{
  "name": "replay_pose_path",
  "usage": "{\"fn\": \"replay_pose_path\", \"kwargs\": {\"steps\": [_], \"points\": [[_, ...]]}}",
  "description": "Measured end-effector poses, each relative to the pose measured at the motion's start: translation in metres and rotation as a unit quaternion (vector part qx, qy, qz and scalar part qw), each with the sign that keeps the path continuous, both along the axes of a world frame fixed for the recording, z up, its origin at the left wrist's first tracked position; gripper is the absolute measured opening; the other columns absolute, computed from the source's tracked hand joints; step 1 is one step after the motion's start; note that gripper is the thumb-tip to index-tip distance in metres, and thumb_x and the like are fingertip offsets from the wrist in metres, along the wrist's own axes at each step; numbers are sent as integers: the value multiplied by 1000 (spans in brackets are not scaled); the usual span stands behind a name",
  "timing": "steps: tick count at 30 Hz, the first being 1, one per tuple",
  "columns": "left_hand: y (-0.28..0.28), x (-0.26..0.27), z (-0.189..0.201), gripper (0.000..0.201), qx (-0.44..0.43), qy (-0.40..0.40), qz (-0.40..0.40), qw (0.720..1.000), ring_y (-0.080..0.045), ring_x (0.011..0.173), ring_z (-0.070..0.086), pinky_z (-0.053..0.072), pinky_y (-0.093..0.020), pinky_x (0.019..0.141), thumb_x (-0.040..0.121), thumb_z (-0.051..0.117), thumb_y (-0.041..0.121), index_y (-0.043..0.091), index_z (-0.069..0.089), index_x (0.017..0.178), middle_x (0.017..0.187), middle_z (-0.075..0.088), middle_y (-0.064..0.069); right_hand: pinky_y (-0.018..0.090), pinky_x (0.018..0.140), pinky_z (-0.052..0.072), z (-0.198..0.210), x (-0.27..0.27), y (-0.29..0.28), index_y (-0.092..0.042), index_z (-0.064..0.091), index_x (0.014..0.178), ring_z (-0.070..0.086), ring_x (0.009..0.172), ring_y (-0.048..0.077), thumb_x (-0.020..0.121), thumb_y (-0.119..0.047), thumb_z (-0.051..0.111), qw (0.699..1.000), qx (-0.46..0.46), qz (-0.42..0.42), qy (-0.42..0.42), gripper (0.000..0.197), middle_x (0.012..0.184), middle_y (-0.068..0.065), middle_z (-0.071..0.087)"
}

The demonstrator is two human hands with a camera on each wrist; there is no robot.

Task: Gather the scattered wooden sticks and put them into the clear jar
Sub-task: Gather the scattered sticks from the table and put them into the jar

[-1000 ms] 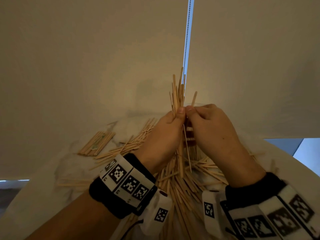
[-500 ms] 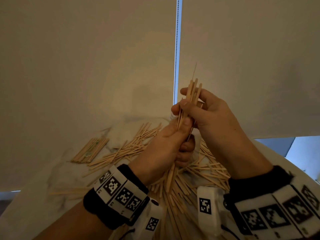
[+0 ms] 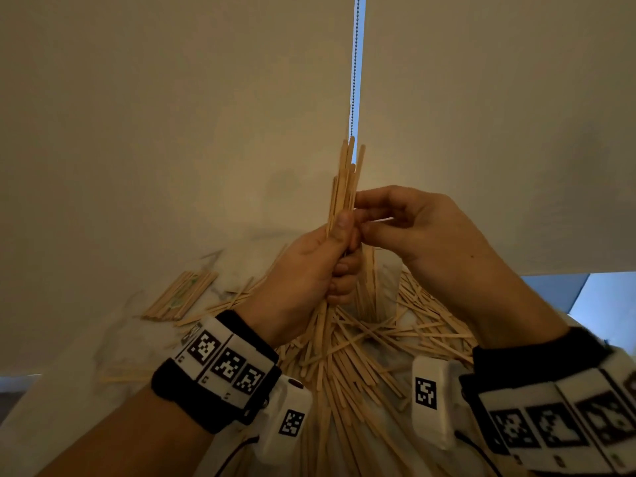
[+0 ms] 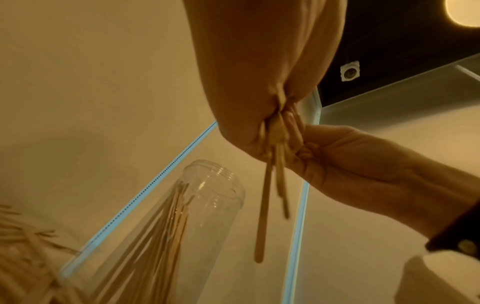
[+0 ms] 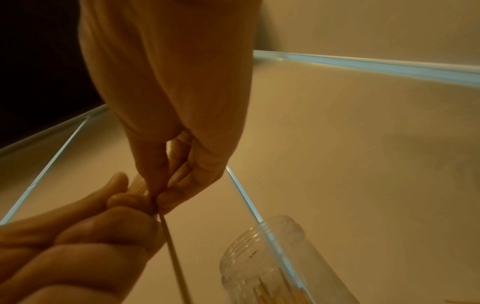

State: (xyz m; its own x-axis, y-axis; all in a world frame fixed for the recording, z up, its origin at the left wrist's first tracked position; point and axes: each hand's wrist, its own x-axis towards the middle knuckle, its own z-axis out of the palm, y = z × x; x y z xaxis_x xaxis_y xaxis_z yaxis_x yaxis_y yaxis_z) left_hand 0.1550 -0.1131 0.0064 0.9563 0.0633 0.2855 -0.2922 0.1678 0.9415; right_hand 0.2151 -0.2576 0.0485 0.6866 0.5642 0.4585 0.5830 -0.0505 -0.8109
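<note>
Above the heap, gripping an upright bundle of wooden sticks (image 3: 344, 187) in the left hand (image 3: 309, 270), fingers curled tight round its middle, thumb pressing along the near side. Bundle ends fanning out unevenly over the fist; lower ends poking out beneath it, one long flat stick (image 4: 262, 216) hanging furthest down in the left wrist view. Meeting the bundle from the right, just at the level of the left thumb, the right hand (image 3: 423, 232), thumb and forefinger pinching together against the sticks, remaining fingers loosely curled behind. Whether pinching a single stick or only the bundle's edge: cannot tell, though the right wrist view is showing one thin stick (image 5: 174, 257) running down from that pinch. Lying directly under both hands, the scattered sticks (image 3: 361, 356) criss-crossing on a white table (image 3: 69, 390). Lying well left of the grip, a neater parallel batch of sticks (image 3: 179, 297). Standing below and beyond the grip, the clear jar (image 4: 207, 195), mouth open and uncapped, already holding some sticks leaning against its wall. Wearing marker-patterned wristbands (image 3: 223, 366) on both wrists.
</note>
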Motion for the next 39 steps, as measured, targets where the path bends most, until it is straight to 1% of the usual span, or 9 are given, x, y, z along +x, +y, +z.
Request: {"fn": "replay_pose_path", "kwargs": {"steps": [5, 9, 12, 19, 23, 26, 31, 36, 39], "points": [[0, 1, 0, 38, 9, -18, 78, 997, -11, 58, 47, 38, -21, 49, 102, 42, 46, 14, 54, 85, 81, 57, -4, 21, 76, 54, -1, 1, 1, -29, 73, 102, 69, 82, 3, 92, -20, 68, 995, 35, -83, -48, 14, 90, -9, 71], [-2, -1, -1, 43, 80, -19, 88, 993, -24, 86, 73, 61, -38, 77, 100, 38, 50, 12, 57, 99, 101, 74, -7, 24, 79, 57, 3, 1, -2, -29, 73, 102, 70, 84, 5, 92, -19, 68, 988, 98, -111, -37, 14, 94, -9, 72], [-12, -4, -4, 41, 117, -39, 45, 991, -17, 55, 50, 47, -36, 58, 101, 38, 50, 11, 46, 95, 73, 55, -6, 31, 83, 60, 2, 1, 2, -27, 70, 108, 70, 85, 7, 93, -19, 66, 986, 110, -120, -21, 17, 100, -9, 70], [-20, -6, -10, 34, 176, -15, -30, 984, -9, 49, 32, 32, -23, 45, 104, 43, 39, 8, 47, 117, 64, 35, 2, 25, 76, 60, 6, -5, 3, -31, 32, 153, 70, 91, 7, 97, -25, 62, 986, 120, -113, -19, 63, 123, -15, 63], [-22, -7, -7, 29, 196, -25, -54, 979, -11, 50, 30, 29, -25, 47, 104, 42, 37, 11, 46, 91, 63, 32, -2, 39, 67, 63, 8, -11, 2, -32, 37, 147, 74, 74, 14, 98, -17, 60, 986, 139, -91, -30, 56, 104, -5, 72], [-18, -5, -7, 32, 208, -35, -53, 976, -10, 49, 32, 32, -22, 47, 99, 45, 44, 14, 43, 89, 62, 33, 0, 33, 66, 61, 8, -11, 1, -33, 41, 144, 73, 71, 14, 98, -16, 60, 981, 143, -116, -63, 53, 103, -7, 72], [-15, -3, -9, 31, 197, -37, -43, 979, -10, 50, 30, 30, -26, 48, 99, 46, 43, 16, 43, 85, 61, 33, 5, 19, 66, 56, 8, -13, 4, -27, 70, 98, 69, 72, 3, 101, -37, 53, 977, 35, -167, -126, 20, 83, -11, 73], [-8, -2, -2, 34, 113, -62, 58, 990, -9, 51, 34, 35, -25, 50, 105, 42, 37, 5, 50, 114, 63, 41, 5, 14, 72, 44, 5, -17, 11, -37, 36, 148, 62, 95, -4, 95, -59, 49, 987, -9, -140, -74, 59, 126, -19, 58], [4, 0, 7, 22, -3, -88, 169, 982, -9, 53, 41, 40, -28, 57, 107, 41, 33, 14, 45, 97, 62, 47, 8, 22, 78, 43, -8, -17, 15, -35, 23, 154, 60, 102, 5, 85, -71, 53, 982, -173, -77, 6, 84, 127, -10, 60]]}}
